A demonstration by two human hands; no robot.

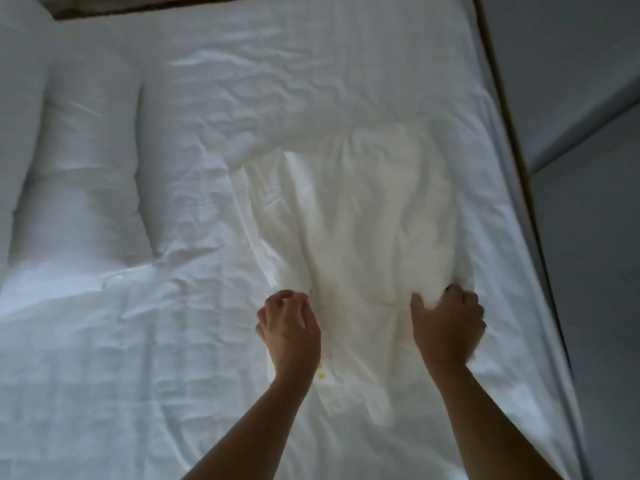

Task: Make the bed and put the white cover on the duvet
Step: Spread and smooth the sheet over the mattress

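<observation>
Duvet: a cream crumpled duvet (367,216) lies in the centre-right of the frame, stretching from mid-height down toward the lower middle, on top of the white bedding.
White cloth: white wrinkled cloth (121,358) is spread over the whole bed, under and around the duvet; I cannot tell whether this is the cover or a sheet.
Left hand: the left hand (289,327) sits at the duvet's left edge, just below centre, back of the hand up and fingers curled. I cannot tell whether it pinches any cloth.
Right hand: the right hand (448,323) is at the duvet's right edge, level with the left hand, and clutches a bunched fold of the duvet between thumb and curled fingers.
Marks: small yellow spots (320,375) show on the fabric just beside the left wrist.
Pillows: a long plump white pillow (86,161) lies in the upper left, with a second white pillow (17,98) at the far left edge.
Bed edge: a thin brown bed-frame strip (502,116) runs diagonally down the right side, with a grey surface (588,202) beyond it.
Top of frame: a dark brown band (138,3) runs along the upper left edge.
</observation>
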